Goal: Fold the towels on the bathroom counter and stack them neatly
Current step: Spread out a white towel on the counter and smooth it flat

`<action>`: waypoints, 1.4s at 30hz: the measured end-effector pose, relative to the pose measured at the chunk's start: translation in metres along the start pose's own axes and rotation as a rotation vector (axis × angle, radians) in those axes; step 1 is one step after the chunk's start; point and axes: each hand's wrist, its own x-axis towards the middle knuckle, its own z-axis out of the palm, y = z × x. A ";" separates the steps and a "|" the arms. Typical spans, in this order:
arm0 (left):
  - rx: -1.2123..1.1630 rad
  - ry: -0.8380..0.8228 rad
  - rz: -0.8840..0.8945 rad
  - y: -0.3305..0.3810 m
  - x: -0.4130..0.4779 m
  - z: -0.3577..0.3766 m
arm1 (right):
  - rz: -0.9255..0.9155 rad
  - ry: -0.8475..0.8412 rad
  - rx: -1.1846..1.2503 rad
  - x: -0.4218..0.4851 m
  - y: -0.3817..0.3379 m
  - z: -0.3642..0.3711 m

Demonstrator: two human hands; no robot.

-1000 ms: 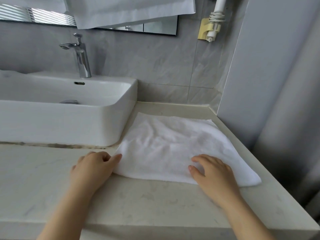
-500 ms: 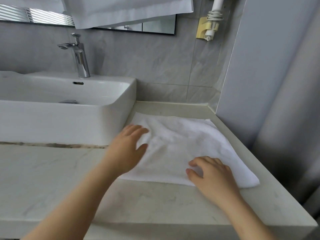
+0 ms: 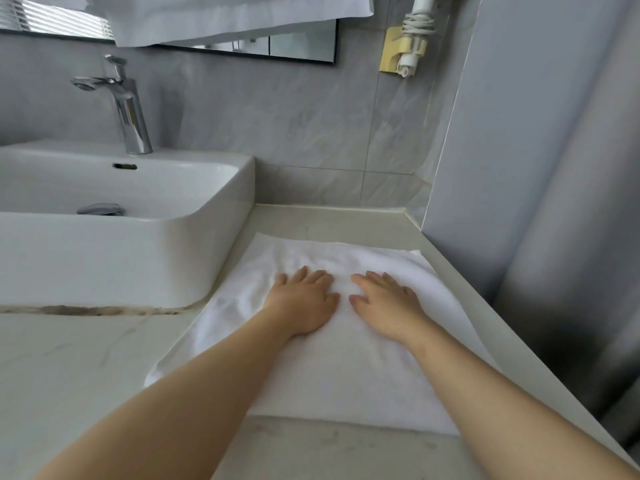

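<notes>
Here, in the single head-worn view, a person's two bare hands lie flat, side by side, on a white towel (image 3: pixel 322 368) spread over a pale bathroom counter (image 3: pixel 69 382). The left hand (image 3: pixel 304 301) and the right hand (image 3: pixel 388 303) are both open, fingers straight and slightly fanned, palms down on the cloth near its middle, gripping nothing; the thumbs point toward each other with a narrow strip of towel between them. Judged from that pose, the hands are there to smooth and flatten the cloth so a fold will fall square. The towel sits at the centre of the frame, its far edge toward 12 o'clock just short of the tiled back wall (image 3: pixel 294 126), its near edge toward 6 o'clock well inside the counter's front lip, and its left side close beside the white basin (image 3: pixel 207 237) at 9 o'clock. Light creases show in the cloth ahead of the fingertips. A chrome tap (image 3: pixel 130 109) rises at 10 o'clock behind the basin, and another white cloth (image 3: pixel 225 19) hangs at the top of the frame across a mirror (image 3: pixel 298 46). At 1 o'clock a white corded appliance (image 3: pixel 414 32) rests in a yellow wall holder. No finished stack is visible; folding looks to be at an early stage.
</notes>
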 end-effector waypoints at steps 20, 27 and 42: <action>0.042 0.011 -0.117 -0.042 0.052 -0.008 | 0.050 -0.028 -0.024 0.089 0.023 0.011; 0.070 -0.027 -0.291 -0.075 0.063 -0.014 | 0.298 -0.016 -0.026 0.106 0.065 0.003; 0.092 -0.067 -0.111 -0.071 0.034 -0.013 | 0.144 -0.041 -0.060 0.079 0.050 0.004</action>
